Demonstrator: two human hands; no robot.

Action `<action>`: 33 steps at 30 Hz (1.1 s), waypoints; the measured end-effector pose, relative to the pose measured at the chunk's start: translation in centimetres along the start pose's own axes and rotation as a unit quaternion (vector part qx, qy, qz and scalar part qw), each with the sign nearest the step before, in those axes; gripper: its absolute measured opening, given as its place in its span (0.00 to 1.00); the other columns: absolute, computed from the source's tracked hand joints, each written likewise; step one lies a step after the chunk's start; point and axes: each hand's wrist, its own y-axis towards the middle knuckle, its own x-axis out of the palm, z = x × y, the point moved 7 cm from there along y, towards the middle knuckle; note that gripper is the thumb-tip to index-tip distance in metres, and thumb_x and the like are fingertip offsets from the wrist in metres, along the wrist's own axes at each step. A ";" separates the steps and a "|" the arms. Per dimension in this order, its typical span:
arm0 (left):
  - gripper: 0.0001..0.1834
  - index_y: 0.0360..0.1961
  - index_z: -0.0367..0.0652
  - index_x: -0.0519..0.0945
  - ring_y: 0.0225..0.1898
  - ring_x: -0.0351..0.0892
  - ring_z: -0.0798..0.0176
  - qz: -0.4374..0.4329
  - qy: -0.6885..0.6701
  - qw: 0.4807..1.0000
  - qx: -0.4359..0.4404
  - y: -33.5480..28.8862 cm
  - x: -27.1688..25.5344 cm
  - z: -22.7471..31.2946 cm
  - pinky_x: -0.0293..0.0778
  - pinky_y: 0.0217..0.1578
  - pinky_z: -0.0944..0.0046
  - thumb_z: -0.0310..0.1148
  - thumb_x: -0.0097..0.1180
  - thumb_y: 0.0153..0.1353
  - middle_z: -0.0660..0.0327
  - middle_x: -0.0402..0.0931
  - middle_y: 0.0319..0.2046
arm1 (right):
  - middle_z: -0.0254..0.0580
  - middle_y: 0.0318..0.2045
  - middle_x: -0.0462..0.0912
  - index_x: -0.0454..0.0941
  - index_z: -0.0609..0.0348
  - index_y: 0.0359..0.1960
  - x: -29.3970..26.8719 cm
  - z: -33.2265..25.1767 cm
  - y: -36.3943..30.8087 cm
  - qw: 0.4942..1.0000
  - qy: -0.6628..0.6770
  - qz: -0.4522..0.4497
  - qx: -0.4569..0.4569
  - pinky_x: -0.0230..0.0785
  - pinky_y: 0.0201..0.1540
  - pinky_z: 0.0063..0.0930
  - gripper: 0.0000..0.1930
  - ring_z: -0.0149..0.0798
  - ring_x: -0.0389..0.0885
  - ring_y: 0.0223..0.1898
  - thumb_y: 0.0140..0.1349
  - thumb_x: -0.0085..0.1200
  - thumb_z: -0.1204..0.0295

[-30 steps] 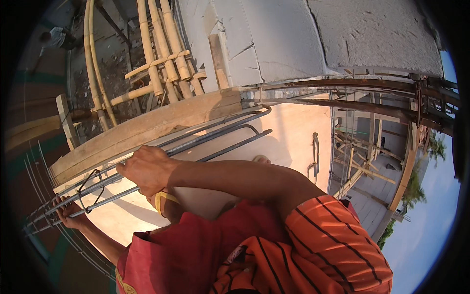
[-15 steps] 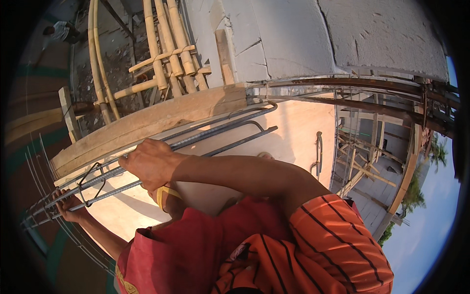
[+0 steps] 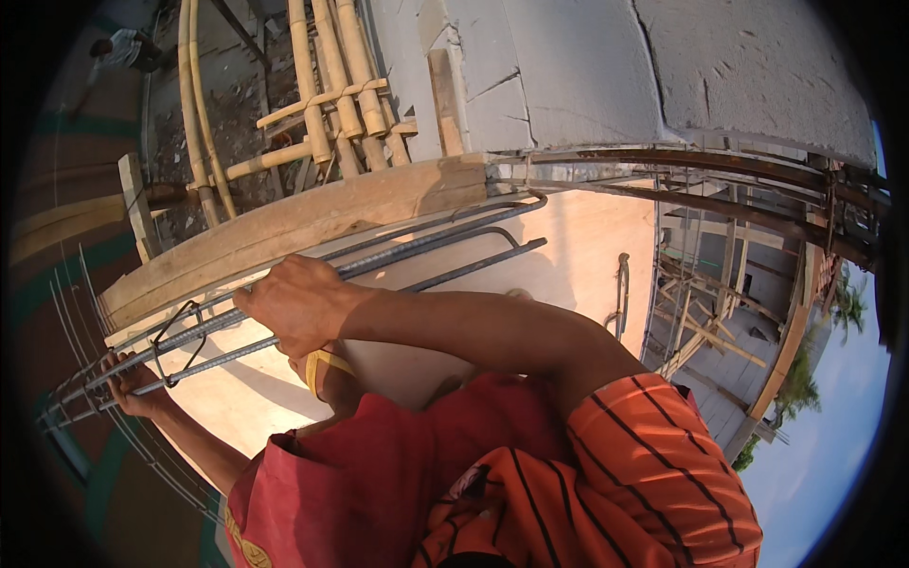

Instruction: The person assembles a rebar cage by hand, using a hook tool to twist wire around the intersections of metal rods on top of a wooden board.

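Observation:
A bundle of long ribbed steel rebars [image 3: 417,251] runs slantwise across a pale plywood panel [image 3: 568,227], some of the bars bent into hooks at their right ends. My right hand [image 3: 301,301] is closed over the bars near their middle, its arm reaching across my body. Farther left, my left hand [image 3: 134,386] has its fingers wrapped round the bars close to their far-left end. Between my hands, a bent steel stirrup [image 3: 180,346] loops round the bars. What the fingers press against underneath is hidden.
A thick wooden board [image 3: 312,222] edges the panel, with bamboo poles [image 3: 331,85] beyond it. Grey block wall [image 3: 587,76] rises at the top. Rusty steel bars [image 3: 720,204] stretch rightward. A yellow-strapped sandal [image 3: 327,367] shows below my right hand. Another person [image 3: 123,49] is far off.
The whole view has shifted slightly to the right and up. Both hands keep their hold, and the rebars stay in about the same place on the panel.

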 end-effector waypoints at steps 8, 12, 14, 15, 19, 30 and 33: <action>0.21 0.53 0.31 0.72 0.50 0.73 0.50 -0.008 -0.031 0.999 -0.023 -0.3 0.8 -0.7 0.67 0.56 0.54 0.34 0.43 0.63 0.48 0.73 0.51 | 0.50 0.28 0.82 0.75 0.66 0.36 -0.1 0.0 -0.1 1.000 0.002 -0.001 0.005 0.71 0.43 0.38 0.21 0.50 0.82 0.38 0.35 0.59 0.74; 0.22 0.53 0.31 0.71 0.50 0.73 0.50 0.071 0.034 0.997 0.024 -0.4 -0.2 0.2 0.66 0.56 0.54 0.35 0.44 0.63 0.47 0.73 0.51 | 0.50 0.28 0.82 0.75 0.66 0.36 0.1 0.0 0.2 1.000 -0.003 0.005 -0.003 0.72 0.42 0.38 0.21 0.50 0.82 0.36 0.34 0.59 0.74; 0.22 0.53 0.31 0.71 0.51 0.73 0.50 0.043 0.001 0.999 0.007 0.0 -0.8 0.1 0.66 0.56 0.54 0.35 0.44 0.63 0.47 0.73 0.51 | 0.50 0.28 0.82 0.75 0.66 0.36 0.1 0.0 0.2 1.000 -0.003 0.006 -0.004 0.72 0.41 0.39 0.21 0.50 0.82 0.36 0.34 0.59 0.74; 0.22 0.53 0.31 0.71 0.50 0.73 0.50 0.041 0.008 0.999 0.007 0.0 -0.6 -0.1 0.66 0.56 0.54 0.35 0.44 0.63 0.47 0.73 0.51 | 0.50 0.27 0.82 0.75 0.66 0.36 0.2 0.0 0.2 1.000 -0.003 0.007 -0.004 0.72 0.40 0.39 0.21 0.50 0.82 0.35 0.34 0.59 0.74; 0.21 0.53 0.31 0.72 0.50 0.73 0.50 0.016 0.000 1.000 0.005 0.0 0.0 -0.2 0.67 0.56 0.54 0.35 0.45 0.63 0.47 0.73 0.51 | 0.50 0.28 0.82 0.75 0.66 0.35 0.2 0.2 0.2 1.000 -0.002 0.005 0.000 0.72 0.40 0.39 0.21 0.50 0.83 0.35 0.34 0.59 0.74; 0.16 0.48 0.26 0.70 0.47 0.72 0.50 -0.010 -0.071 0.997 -0.004 0.3 1.3 0.4 0.69 0.53 0.53 0.27 0.41 0.63 0.48 0.72 0.45 | 0.49 0.40 0.80 0.69 0.56 0.51 -0.3 -0.5 -1.8 0.982 -0.120 0.142 -0.021 0.70 0.44 0.40 0.24 0.47 0.80 0.43 0.51 0.55 0.67; 0.19 0.56 0.24 0.63 0.52 0.71 0.51 -0.065 -0.156 0.985 -0.028 0.5 1.6 0.1 0.71 0.53 0.54 0.25 0.38 0.66 0.44 0.69 0.51 | 0.50 0.42 0.77 0.67 0.52 0.55 0.6 0.9 -3.0 0.984 -0.145 0.088 0.063 0.70 0.46 0.42 0.23 0.47 0.78 0.47 0.57 0.51 0.65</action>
